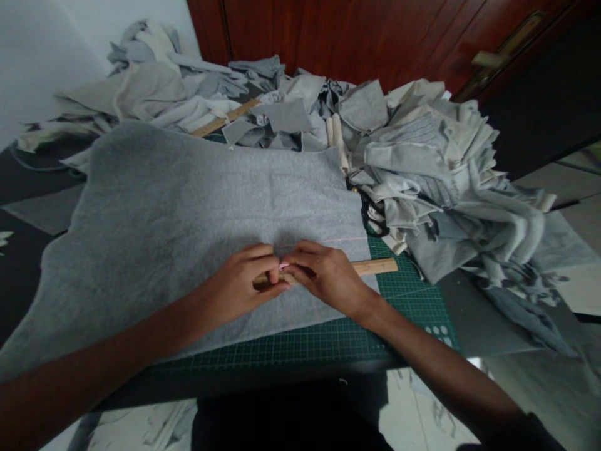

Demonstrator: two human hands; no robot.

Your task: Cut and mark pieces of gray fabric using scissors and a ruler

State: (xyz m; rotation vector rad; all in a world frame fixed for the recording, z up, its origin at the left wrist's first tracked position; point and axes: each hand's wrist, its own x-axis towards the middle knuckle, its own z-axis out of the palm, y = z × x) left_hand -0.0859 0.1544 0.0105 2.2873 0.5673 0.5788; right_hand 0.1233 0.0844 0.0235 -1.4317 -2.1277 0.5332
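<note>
My left hand (pixel 248 274) and my right hand (pixel 328 277) meet low over a large grey knit fabric piece (pixel 188 207). Between their fingertips shows a small pink piece of tailor's chalk (pixel 284 266). Both hands are closed, with fingertips pinched around it; the fingers partly hide it. Beneath them a wooden ruler (pixel 375 267) lies across the fabric, its right end reaching past the fabric's edge. Faint pink lines mark the fabric above and below the ruler.
A green cutting mat (pixel 408 307) lies under the fabric on a dark table. Heaps of grey and cream fabric scraps (pixel 422 150) line the back and right. Another wooden ruler (pixel 225 119) and black-handled scissors (pixel 374 216) lie among them. A brown door (pixel 352 37) stands behind.
</note>
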